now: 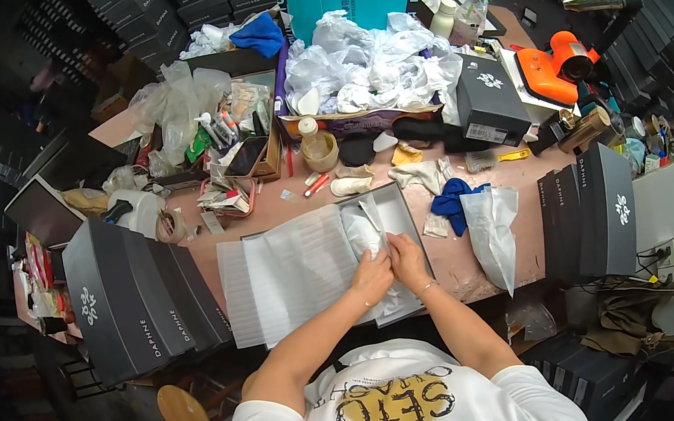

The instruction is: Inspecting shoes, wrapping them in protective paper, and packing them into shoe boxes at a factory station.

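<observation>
step: wrapping, likely | left hand (pixel 372 279) + right hand (pixel 407 259) pinch white wrapped item (pixel 364 228) in open grey box (pixel 405 205), frame centre | next: tuck foam sheet (pixel 294 272) gently

- We saw a stack of dark grey shoe boxes (pixel 129 296) at the left edge of the pink table (pixel 447 259).
- We noted two more grey boxes (pixel 591 209) standing at the right.
- A blue cloth (pixel 449 199) lay beside a clear plastic bag (pixel 490 228).
- We spotted an orange tool (pixel 554 68) behind, near a carton of crumpled white wrapping (pixel 368 64).
- A round wooden stool (pixel 183 411) stood below the table.
</observation>
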Tool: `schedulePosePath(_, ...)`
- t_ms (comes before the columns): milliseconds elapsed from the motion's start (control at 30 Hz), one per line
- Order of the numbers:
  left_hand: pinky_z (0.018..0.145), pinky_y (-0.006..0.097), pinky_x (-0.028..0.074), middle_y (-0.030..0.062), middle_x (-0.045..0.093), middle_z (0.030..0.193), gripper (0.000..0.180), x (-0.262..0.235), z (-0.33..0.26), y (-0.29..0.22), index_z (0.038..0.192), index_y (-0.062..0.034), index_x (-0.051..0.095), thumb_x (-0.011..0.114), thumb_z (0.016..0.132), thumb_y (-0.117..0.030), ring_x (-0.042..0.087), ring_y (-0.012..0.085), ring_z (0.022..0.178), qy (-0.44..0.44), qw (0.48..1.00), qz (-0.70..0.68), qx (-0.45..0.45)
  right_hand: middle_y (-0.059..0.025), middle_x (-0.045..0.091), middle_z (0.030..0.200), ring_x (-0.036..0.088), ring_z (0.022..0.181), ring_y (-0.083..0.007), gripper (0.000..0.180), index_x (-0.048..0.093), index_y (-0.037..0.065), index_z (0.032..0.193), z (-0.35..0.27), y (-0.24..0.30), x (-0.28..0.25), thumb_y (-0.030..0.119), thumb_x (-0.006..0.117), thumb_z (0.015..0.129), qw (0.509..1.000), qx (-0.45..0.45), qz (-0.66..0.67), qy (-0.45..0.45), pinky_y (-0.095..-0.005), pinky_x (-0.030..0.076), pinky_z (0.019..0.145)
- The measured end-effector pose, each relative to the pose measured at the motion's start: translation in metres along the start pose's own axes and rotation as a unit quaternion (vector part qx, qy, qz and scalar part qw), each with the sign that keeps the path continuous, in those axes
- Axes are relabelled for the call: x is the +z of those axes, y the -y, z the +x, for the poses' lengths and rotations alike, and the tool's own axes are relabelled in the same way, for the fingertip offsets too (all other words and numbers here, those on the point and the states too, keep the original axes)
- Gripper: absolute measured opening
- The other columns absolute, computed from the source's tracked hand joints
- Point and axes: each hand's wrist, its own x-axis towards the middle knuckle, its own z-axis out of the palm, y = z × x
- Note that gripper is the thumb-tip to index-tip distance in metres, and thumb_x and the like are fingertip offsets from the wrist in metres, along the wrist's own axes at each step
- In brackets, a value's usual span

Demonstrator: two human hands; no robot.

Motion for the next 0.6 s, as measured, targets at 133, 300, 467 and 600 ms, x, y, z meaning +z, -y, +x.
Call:
schedulePosePath(133, 0.089, 0.042, 0.036, 0.0009, 0.059, 0.102, 0.023, -0.032, -0.009, -0.005, 0.098, -0.0105, 0.066, 0.055, 0.080, -0.019, 0.048, 0.0195, 0.109, -0.094, 0.995, -0.025, 0.030, -0.0164, 0.060, 0.088, 0.061, 0.079, -0.0338, 0.023, 0.064, 0.002, 0.104, 0.004, 0.030, -0.062, -0.002, 0.058, 0.083, 0.997, -0.064, -0.044, 0.013, -0.0381, 0.049, 0.070)
schedulePosePath(300, 0.094, 0.042, 0.033, 0.0047, 0.060, 0.099, 0.022, -0.048, -0.014, -0.006, 0.097, -0.0072, 0.065, 0.054, 0.081, -0.019, 0.047, 0.0207, 0.112, -0.177, 0.981, -0.017, 0.080, -0.0114, 0.060, 0.087, 0.062, 0.074, -0.0301, 0.027, 0.064, 0.006, 0.106, 0.025, 0.047, -0.142, -0.003, 0.059, 0.081, 0.983, -0.124, -0.128, -0.049, -0.0366, 0.050, 0.063)
schedulePosePath(467, 0.097, 0.048, 0.033, 0.0074, 0.059, 0.110, 0.031, -0.027, -0.007, -0.009, 0.108, -0.0049, 0.062, 0.053, 0.081, -0.018, 0.046, 0.0232, 0.118, -0.059, 0.996, 0.032, 0.060, -0.0114, 0.060, 0.086, 0.062, 0.074, -0.0302, 0.025, 0.064, 0.005, 0.104, 0.041, 0.072, -0.194, -0.004, 0.059, 0.082, 0.977, -0.141, -0.148, -0.066, -0.0354, 0.050, 0.063)
schedulePosePath(600, 0.102, 0.055, 0.029, 0.0101, 0.057, 0.116, 0.032, 0.015, 0.002, -0.014, 0.111, -0.0029, 0.060, 0.053, 0.082, -0.014, 0.044, 0.0259, 0.123, -0.045, 0.998, 0.000, -0.046, -0.0136, 0.059, 0.094, 0.062, 0.081, -0.0317, 0.033, 0.059, 0.004, 0.114, 0.039, 0.046, -0.200, -0.002, 0.060, 0.081, 0.974, -0.073, -0.213, -0.029, -0.0375, 0.050, 0.069)
